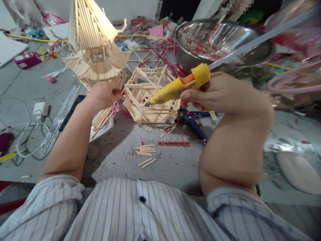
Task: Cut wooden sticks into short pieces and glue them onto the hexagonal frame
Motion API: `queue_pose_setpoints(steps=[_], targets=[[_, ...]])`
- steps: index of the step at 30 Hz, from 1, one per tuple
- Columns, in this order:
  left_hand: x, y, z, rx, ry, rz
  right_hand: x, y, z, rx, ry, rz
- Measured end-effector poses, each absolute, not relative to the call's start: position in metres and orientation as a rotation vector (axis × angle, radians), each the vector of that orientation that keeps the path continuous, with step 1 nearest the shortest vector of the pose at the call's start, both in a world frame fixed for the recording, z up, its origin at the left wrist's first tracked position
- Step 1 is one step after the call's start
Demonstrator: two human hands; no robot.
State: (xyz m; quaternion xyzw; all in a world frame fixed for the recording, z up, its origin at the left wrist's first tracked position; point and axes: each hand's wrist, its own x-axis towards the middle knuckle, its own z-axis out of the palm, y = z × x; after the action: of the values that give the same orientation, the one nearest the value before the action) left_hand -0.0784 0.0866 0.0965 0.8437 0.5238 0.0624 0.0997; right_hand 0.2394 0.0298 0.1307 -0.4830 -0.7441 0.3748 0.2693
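Note:
My right hand (220,92) is closed round a yellow hot glue gun (180,86), its nozzle pointing left at a six-sided frame of thin wooden sticks (147,97) on the grey surface. My left hand (104,93) rests at the frame's left edge, fingers curled against it; what they pinch is hidden. Behind the frame rises a tall pagoda-like stick tower (92,43).
A steel bowl (223,42) sits at the back right. Loose sticks (145,152) and a red strip (173,143) lie in front of the frame. Blue pliers (194,124), a white charger with cables (40,110) and a ruler (62,117) are around.

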Motion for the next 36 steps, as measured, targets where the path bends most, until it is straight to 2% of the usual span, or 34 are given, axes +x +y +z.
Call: queue_pose_setpoints(steps=[4, 14, 20, 25, 29, 36], targets=[[-0.073, 0.077, 0.106, 2.461, 1.665, 0.113, 0.239, 0.025, 0.137, -1.29, -1.983, 0.908], [-0.053, 0.056, 0.115, 2.518, 1.297, -0.39, 0.241, 0.019, 0.143, -1.101, -1.674, 0.883], [-0.012, 0.01, 0.117, 2.694, 0.982, -0.71, 0.237, 0.032, 0.148, -1.297, -1.838, 0.937], [0.001, -0.019, 0.098, 2.75, 0.869, -0.526, 0.233, 0.031, 0.145, -1.209, -1.996, 0.836], [-0.001, -0.027, 0.082, 2.789, 0.822, -0.345, 0.231, 0.026, 0.142, -1.315, -2.039, 0.797], [0.001, -0.03, 0.069, 2.732, 0.834, -0.378, 0.231, 0.028, 0.136, -1.292, -2.011, 0.826]])
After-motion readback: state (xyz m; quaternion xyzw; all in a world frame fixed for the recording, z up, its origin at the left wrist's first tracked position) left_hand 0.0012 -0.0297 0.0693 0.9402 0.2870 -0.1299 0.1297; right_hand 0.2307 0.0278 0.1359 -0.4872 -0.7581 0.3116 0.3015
